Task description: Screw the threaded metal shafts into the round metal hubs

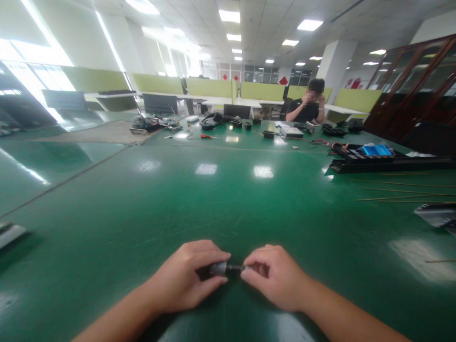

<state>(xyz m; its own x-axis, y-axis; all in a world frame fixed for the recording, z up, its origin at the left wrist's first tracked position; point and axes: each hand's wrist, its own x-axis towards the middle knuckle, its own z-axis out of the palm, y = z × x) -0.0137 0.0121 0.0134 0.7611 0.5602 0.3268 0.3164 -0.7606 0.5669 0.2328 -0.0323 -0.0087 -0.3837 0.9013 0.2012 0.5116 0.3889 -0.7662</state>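
Observation:
Low in the middle of the head view, a small grey-and-black cylinder [218, 269] lies sideways between my hands, a thin dark shaft [234, 268] reaching from its right end. My left hand [190, 275] is curled around the cylinder, with the thumb below and the fingers above. At the tip of the shaft, the thumb and fingertips of my right hand [272, 275] are pinched together. The tip itself is hidden by those fingers. I cannot make out the exact kind of part.
On the green tabletop [199, 204], thin rods [402, 190] and a black tray [392, 164] lie to the right. An orange screwdriver [206, 137], headphones [213, 121] and small boxes are farther back. A person [306, 109] sits across the table. A pale object [10, 235] is at the left edge.

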